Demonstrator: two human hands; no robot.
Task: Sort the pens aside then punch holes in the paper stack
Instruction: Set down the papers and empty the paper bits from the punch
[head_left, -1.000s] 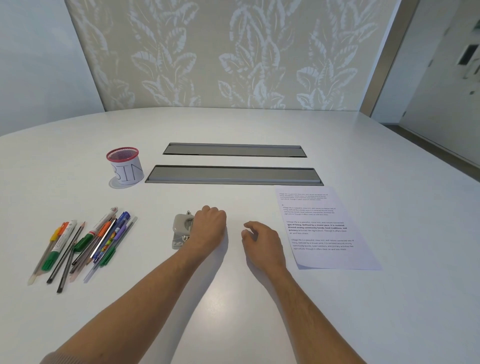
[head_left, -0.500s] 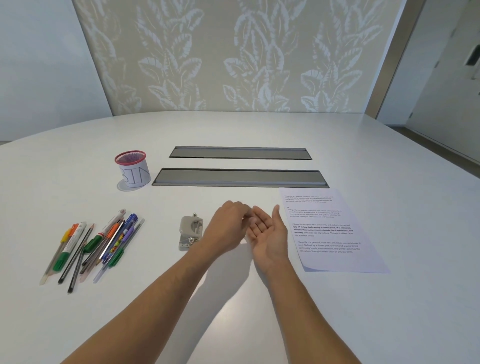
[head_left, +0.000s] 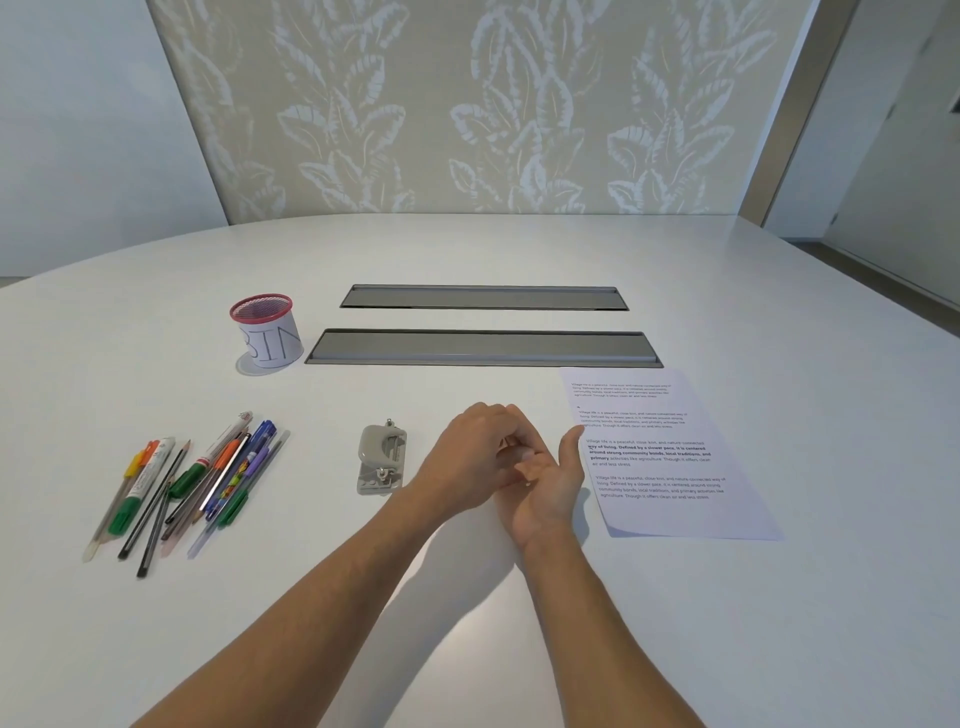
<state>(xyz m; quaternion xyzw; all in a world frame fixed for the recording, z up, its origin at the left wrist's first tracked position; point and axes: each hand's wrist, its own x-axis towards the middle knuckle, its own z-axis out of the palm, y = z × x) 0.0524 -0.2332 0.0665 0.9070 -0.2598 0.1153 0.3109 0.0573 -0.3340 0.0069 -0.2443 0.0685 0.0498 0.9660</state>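
Note:
A heap of several pens and pencils (head_left: 197, 483) lies on the white table at the left. A small grey hole punch (head_left: 382, 457) sits in the middle, just left of my hands. The printed paper stack (head_left: 660, 457) lies flat at the right. My right hand (head_left: 553, 486) is turned palm up next to the paper's left edge, thumb pointing up. My left hand (head_left: 467, 452) lies over the right hand's fingers with its own fingers curled down onto them. Nothing shows between its fingers. Neither hand touches the pens, punch or paper.
A red mesh cup (head_left: 267, 332) wrapped in a paper label reading BIN stands behind the pens. Two grey recessed cable flaps (head_left: 483, 347) run across the table's middle, behind the hands. A patterned wall panel rises beyond the table's far edge.
My left hand left the hole punch and moved right. My right hand turned palm up, and the left hand's curled fingers came down over its fingers.

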